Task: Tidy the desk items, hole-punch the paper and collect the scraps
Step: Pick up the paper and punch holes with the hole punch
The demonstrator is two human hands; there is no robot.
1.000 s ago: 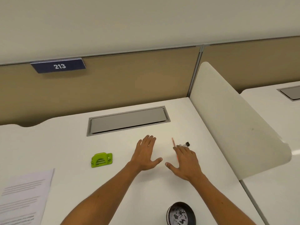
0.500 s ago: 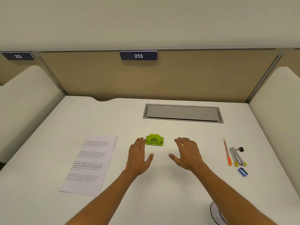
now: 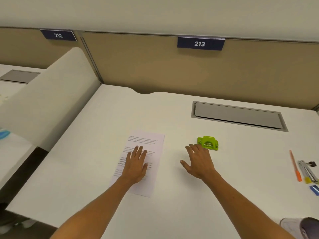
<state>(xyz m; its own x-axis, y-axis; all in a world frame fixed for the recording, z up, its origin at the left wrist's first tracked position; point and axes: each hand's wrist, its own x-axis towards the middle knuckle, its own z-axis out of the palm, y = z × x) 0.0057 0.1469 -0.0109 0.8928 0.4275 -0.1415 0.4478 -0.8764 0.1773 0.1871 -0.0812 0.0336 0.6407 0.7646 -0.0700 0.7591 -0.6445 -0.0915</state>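
The left hand [image 3: 136, 165] lies flat on the printed paper [image 3: 151, 144], left of the green hole punch [image 3: 208, 143]; the right hand [image 3: 198, 161], fingers spread, sits just before the punch.

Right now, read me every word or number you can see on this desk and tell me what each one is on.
"213": white digits on the dark blue plate on the partition behind this desk.
"212": the same kind of plate over the next desk, to the left.
Paper under the left hand: printed paragraphs, too small and blurred to read.
Green punch: no readable text.
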